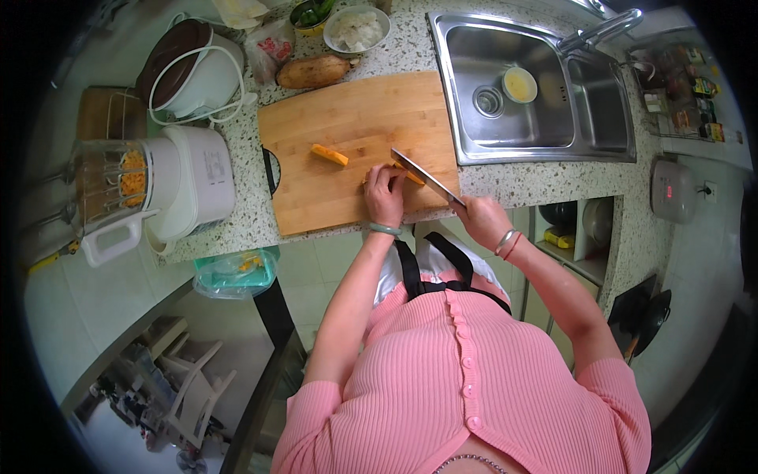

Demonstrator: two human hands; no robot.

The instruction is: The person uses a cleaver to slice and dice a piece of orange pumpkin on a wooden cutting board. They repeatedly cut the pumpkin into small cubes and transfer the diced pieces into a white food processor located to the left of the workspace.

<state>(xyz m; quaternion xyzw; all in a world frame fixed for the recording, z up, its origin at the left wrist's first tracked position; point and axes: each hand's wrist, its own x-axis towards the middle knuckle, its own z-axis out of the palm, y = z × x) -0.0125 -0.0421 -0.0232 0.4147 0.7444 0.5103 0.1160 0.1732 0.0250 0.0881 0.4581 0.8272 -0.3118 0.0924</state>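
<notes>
My right hand (483,220) is closed around the handle of a kitchen knife (428,178). Its blade slants up and left across an orange vegetable piece (414,177) on the wooden cutting board (316,197). Curled fingers of my left hand (384,193) press on that piece, just left of the blade, and hide part of it. A second orange vegetable stick (330,155) lies apart on the board, farther to the left.
Behind the board lie a brown tuber (313,72) and a bowl of white food (357,30). A food processor (189,178) with orange bits stands left. The sink (505,71) at right holds a small bowl (519,84). A green bin (237,271) hangs below the counter edge.
</notes>
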